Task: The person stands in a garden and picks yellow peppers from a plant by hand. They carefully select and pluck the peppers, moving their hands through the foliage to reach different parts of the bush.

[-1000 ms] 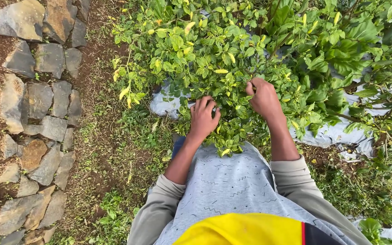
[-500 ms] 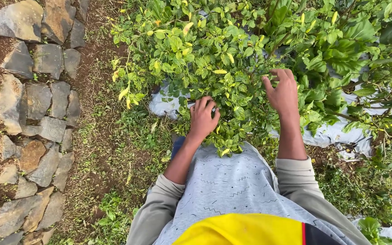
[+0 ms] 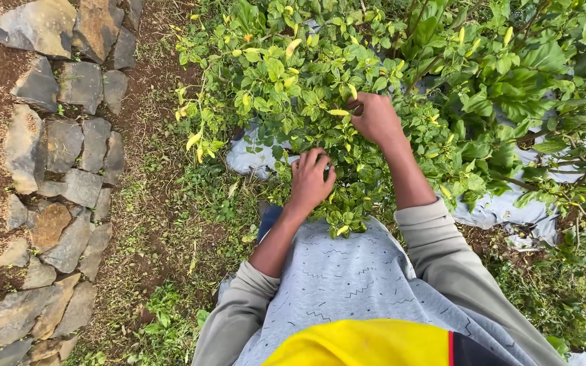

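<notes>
Since the earlier frame, right hand [image 3: 374,118] has swung left, fingers now pinched at a yellow chili [image 3: 338,112] in the bush [image 3: 293,74], upper centre. Left hand [image 3: 311,179] stays curled in the lower leaves; contents hidden. Grey sheet [image 3: 249,157], grass, stones [image 3: 62,142] at left.

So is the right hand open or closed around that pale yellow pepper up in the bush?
Closed. The right hand is curled into the leaves with its fingers bunched at the pale yellow pepper; whether it actually pinches the pepper is hidden.
</notes>
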